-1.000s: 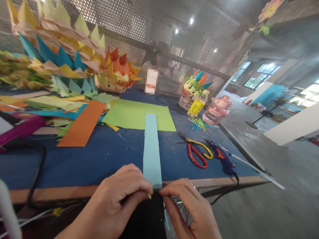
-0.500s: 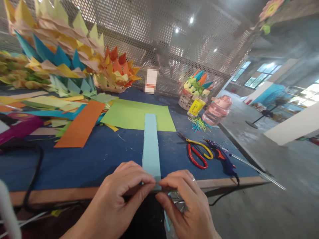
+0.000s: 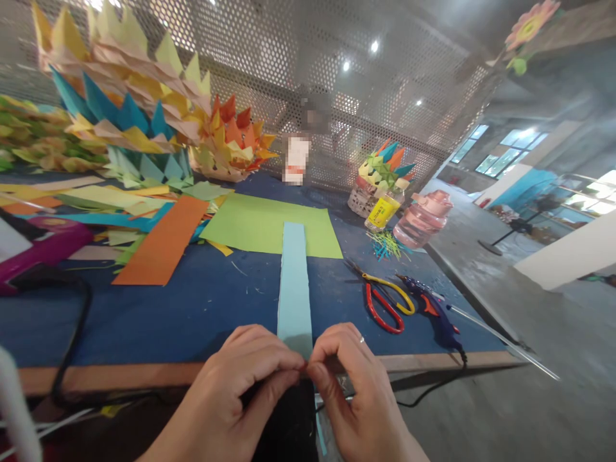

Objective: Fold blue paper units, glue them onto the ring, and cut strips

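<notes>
A long light blue paper strip (image 3: 294, 282) runs from the near table edge onto a green paper sheet (image 3: 240, 221). At the strip's near end, my left hand (image 3: 257, 378) pinches thumb against forefinger by the strip's left corner. My right hand (image 3: 353, 388), with a ring on one finger, pinches the other corner, its fingertips meeting those of the left. The fingers hide that end of the strip. Narrow blue scraps (image 3: 321, 433) hang below the right hand. Red-and-yellow handled scissors (image 3: 385, 305) lie open to the right, beside a dark blue glue gun (image 3: 436, 314).
Orange paper (image 3: 161, 240) and several coloured strips cover the left, near a magenta tool (image 3: 52, 247) with a black cord. Folded paper crowns (image 3: 139, 122) stand behind. A yellow-labelled bottle (image 3: 384, 208) and a pink bottle (image 3: 423, 218) stand back right. Perforated metal panel (image 3: 250, 70) rises behind.
My right thumb and forefinger, apart before, have closed together at the strip's end. My left hand keeps its pinch. The whole view has shifted slightly.
</notes>
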